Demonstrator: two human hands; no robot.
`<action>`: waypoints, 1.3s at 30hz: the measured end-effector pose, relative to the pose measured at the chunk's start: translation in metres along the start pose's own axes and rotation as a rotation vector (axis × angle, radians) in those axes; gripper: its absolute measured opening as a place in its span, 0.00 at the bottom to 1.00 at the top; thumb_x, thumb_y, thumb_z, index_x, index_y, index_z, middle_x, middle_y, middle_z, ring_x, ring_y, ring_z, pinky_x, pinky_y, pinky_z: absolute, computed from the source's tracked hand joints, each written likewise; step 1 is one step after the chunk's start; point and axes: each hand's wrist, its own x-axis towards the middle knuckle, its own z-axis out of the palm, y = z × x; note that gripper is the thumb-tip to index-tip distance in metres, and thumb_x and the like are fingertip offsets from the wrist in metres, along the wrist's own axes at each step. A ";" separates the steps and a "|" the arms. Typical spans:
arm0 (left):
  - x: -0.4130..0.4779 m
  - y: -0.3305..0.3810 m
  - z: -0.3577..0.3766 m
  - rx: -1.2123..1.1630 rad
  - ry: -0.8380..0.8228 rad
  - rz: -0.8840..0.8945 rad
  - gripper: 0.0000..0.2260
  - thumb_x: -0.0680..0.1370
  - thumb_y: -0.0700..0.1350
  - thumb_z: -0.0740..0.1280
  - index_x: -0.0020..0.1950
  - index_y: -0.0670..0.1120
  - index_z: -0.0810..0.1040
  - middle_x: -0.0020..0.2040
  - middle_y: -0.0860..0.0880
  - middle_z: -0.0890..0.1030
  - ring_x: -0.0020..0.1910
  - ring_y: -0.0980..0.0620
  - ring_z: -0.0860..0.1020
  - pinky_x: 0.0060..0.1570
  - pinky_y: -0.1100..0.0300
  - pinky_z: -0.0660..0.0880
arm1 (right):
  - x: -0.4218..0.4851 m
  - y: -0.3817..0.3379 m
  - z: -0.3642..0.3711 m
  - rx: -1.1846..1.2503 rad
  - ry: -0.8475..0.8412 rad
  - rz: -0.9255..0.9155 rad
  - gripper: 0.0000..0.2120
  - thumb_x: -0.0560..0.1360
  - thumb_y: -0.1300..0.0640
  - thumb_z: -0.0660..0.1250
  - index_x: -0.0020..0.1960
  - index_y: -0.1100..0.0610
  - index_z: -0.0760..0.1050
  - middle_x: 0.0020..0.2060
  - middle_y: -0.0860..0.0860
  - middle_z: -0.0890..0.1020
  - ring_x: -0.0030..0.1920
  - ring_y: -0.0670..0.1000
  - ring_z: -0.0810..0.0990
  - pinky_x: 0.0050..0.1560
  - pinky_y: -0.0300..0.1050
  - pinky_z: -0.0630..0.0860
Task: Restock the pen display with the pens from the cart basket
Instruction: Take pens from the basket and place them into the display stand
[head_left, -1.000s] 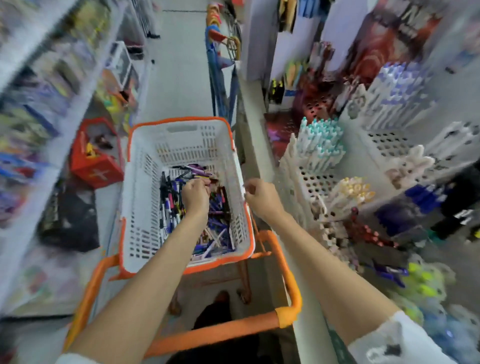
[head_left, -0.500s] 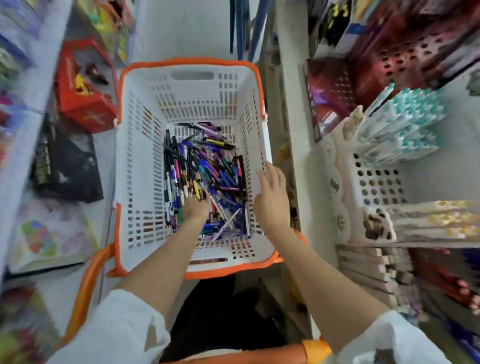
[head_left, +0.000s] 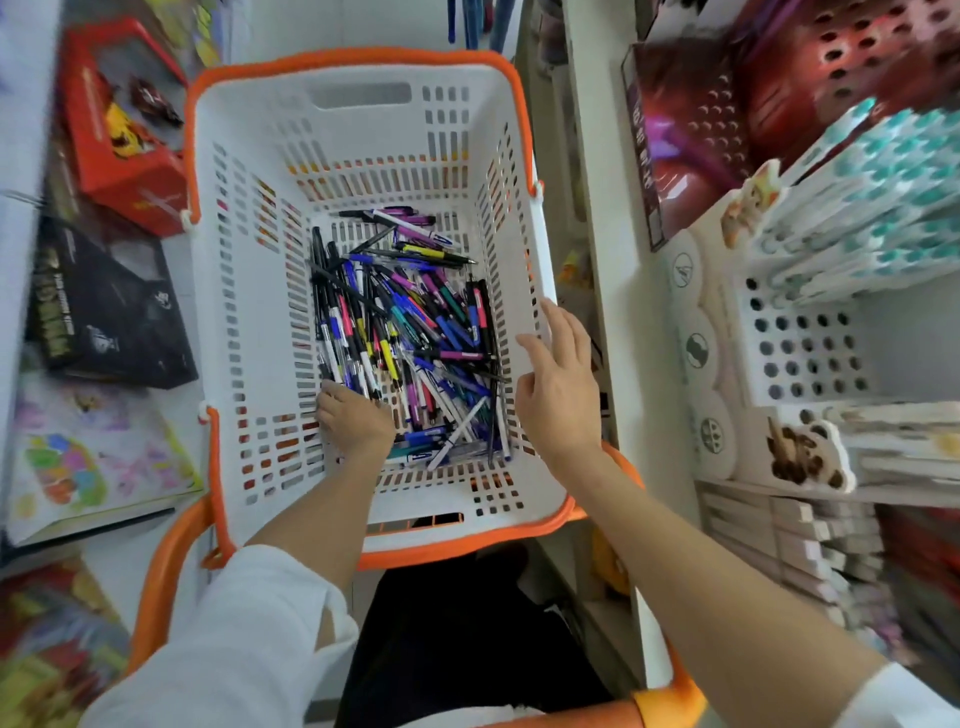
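Note:
A white cart basket with an orange rim (head_left: 249, 291) sits right below me. A loose heap of pens (head_left: 410, 332) in blue, purple, black and yellow covers its floor. My left hand (head_left: 353, 421) is down in the near left part of the heap, fingers curled into it around a few pens. My right hand (head_left: 558, 379) hovers flat at the basket's right wall, fingers straight, holding nothing. To the right stands the white pen display (head_left: 805, 343) with rows of empty holes. Teal-capped pens (head_left: 883, 197) fill the tier above.
The orange cart frame (head_left: 171, 571) runs under the basket. A red box (head_left: 124, 130), a black box (head_left: 104, 306) and colourful books (head_left: 88, 457) lie on the left shelves. A white shelf edge (head_left: 608, 270) runs between basket and display. Stacked pen boxes (head_left: 800, 540) sit lower right.
The view has tilted down over the basket. My left hand sank deeper into the pen heap, and my right hand opened and moved to the basket's right wall.

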 end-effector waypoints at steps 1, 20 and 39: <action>0.004 -0.001 -0.001 -0.007 -0.009 -0.003 0.42 0.77 0.51 0.70 0.78 0.35 0.48 0.76 0.36 0.58 0.75 0.37 0.58 0.73 0.45 0.63 | 0.000 0.000 0.000 -0.002 0.003 0.000 0.18 0.72 0.71 0.66 0.60 0.61 0.78 0.72 0.58 0.70 0.74 0.58 0.61 0.52 0.53 0.82; -0.016 0.002 0.014 -0.073 -0.085 0.031 0.27 0.77 0.46 0.71 0.70 0.37 0.63 0.64 0.37 0.73 0.64 0.37 0.71 0.56 0.43 0.74 | -0.001 0.001 0.001 -0.029 0.010 -0.011 0.06 0.73 0.69 0.67 0.45 0.61 0.81 0.73 0.58 0.69 0.75 0.58 0.61 0.54 0.50 0.80; -0.008 0.014 -0.020 -0.495 -0.387 -0.139 0.22 0.82 0.44 0.63 0.71 0.33 0.65 0.36 0.41 0.76 0.32 0.48 0.73 0.36 0.57 0.73 | -0.001 0.001 0.002 -0.046 0.005 -0.005 0.04 0.74 0.67 0.69 0.45 0.62 0.82 0.74 0.58 0.68 0.76 0.59 0.60 0.56 0.53 0.80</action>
